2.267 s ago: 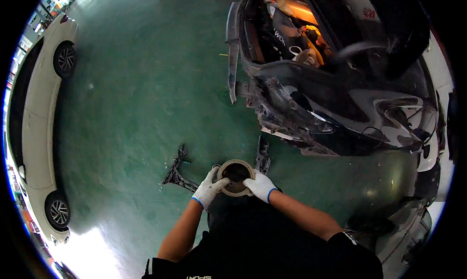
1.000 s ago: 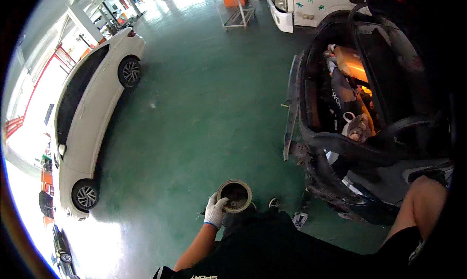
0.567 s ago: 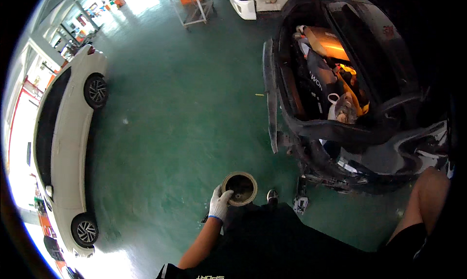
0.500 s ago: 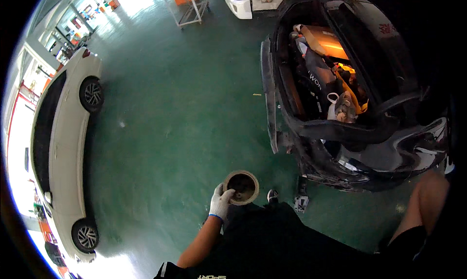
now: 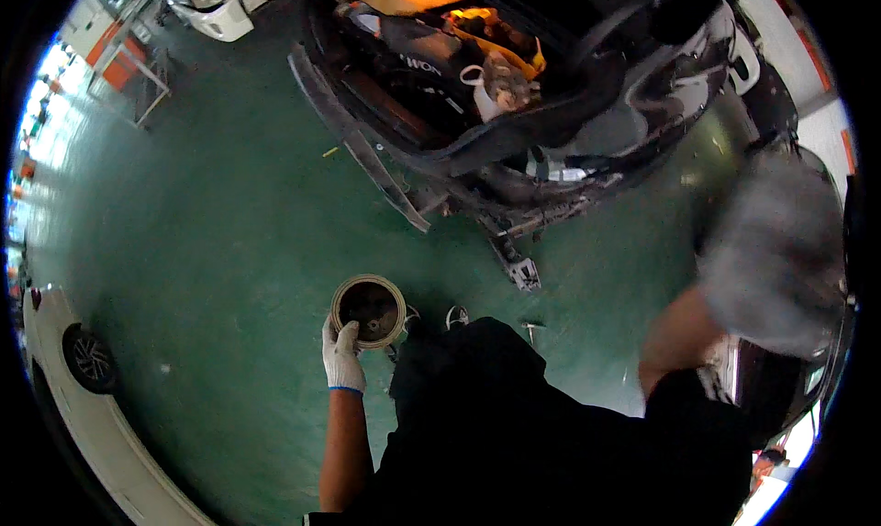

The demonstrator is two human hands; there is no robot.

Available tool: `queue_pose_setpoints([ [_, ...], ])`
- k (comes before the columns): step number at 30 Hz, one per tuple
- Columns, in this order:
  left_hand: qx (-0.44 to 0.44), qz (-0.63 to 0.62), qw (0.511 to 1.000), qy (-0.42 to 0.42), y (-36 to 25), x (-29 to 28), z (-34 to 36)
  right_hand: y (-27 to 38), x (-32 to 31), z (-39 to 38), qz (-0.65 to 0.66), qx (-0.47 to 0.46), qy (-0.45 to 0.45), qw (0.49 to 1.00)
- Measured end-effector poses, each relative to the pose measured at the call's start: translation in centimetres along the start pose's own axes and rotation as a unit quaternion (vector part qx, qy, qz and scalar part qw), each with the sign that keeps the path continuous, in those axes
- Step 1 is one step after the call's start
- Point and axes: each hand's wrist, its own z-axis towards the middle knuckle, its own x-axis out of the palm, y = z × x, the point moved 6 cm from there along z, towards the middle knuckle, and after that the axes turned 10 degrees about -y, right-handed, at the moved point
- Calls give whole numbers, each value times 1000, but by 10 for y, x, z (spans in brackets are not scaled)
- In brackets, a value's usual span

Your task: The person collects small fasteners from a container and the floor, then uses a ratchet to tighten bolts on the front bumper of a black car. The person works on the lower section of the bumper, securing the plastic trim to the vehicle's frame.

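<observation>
One white-gloved left hand [image 5: 344, 356] of ours grips a round, cream-rimmed, dark-bottomed container [image 5: 369, 279] by its near edge; our blurred grey right hand [image 5: 775, 251] is well apart rightward, its hold unclear. Loosened one-handed support could tip the container.

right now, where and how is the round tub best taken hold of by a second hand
Probably by the right side of the rim of the round tub, coming from the person's right: the left hand grips the near-left edge. The open mouth faces up, so a thumb could hook inside with fingers outside the wall.
</observation>
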Motion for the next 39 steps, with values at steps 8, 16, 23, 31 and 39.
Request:
queue_pose_setpoints([
  [8, -51, 63, 993, 89, 0, 39, -33, -171, 90, -341, 88, 643, 131, 749],
  [16, -2, 95, 978, 184, -17, 102, -73, -173, 58, -355, 7, 541, 218, 812],
  [23, 59, 173, 943, 277, -17, 146, -91, -152, 16, -345, -98, 554, 164, 810],
  [31, 0, 137, 916, 378, 7, 203, -85, -135, -38, -354, -183, 532, 6, 827],
  [39, -69, 112, 918, 374, 52, 263, -120, -112, -112, -304, -355, 272, 2, 894],
])
